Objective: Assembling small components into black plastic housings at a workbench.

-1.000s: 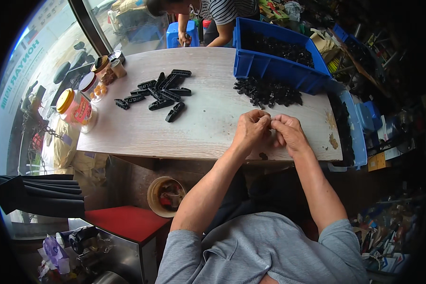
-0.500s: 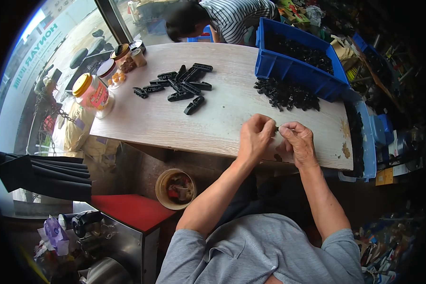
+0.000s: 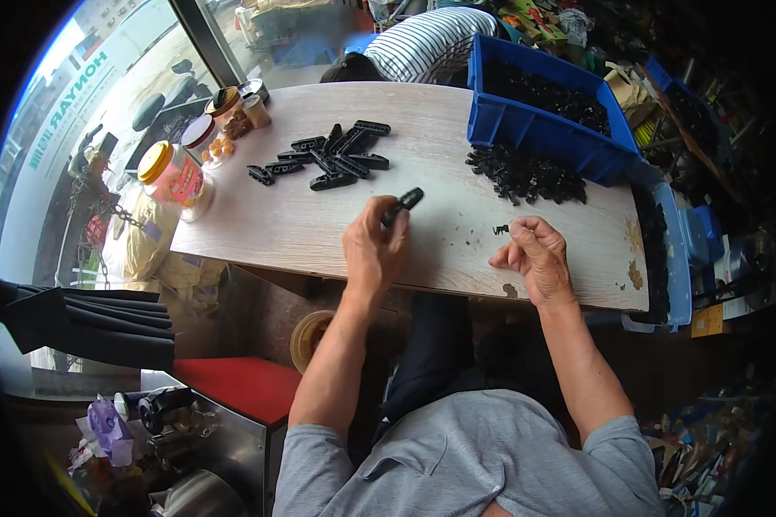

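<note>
Above the table's front part, my left hand (image 3: 373,246) is closed around an elongated black plastic piece (image 3: 411,199), whose far end sticks out past the fingers. To its right, my right hand (image 3: 535,256) pinches a small black clip-like part (image 3: 501,230) between thumb and forefinger; the other fingers are curled. Several similar long black pieces (image 3: 323,164) lie in a loose pile left of centre on the table (image 3: 310,222). A heap of small black parts (image 3: 526,175) spreads beyond my right hand, in front of a blue crate (image 3: 535,140).
Jars, one a yellow-lidded jar (image 3: 174,177), line the table's left edge. The blue crate holds many small black parts. At the right edge hangs a light-blue bin (image 3: 677,258). A bucket (image 3: 309,339) stands below the table. Across it, a person in a striped shirt (image 3: 431,43) bends down.
My hands, close together before, are now apart. The left one has moved left and taken hold of a long black piece from the near side of the pile. The person opposite has bent lower, to the right.
</note>
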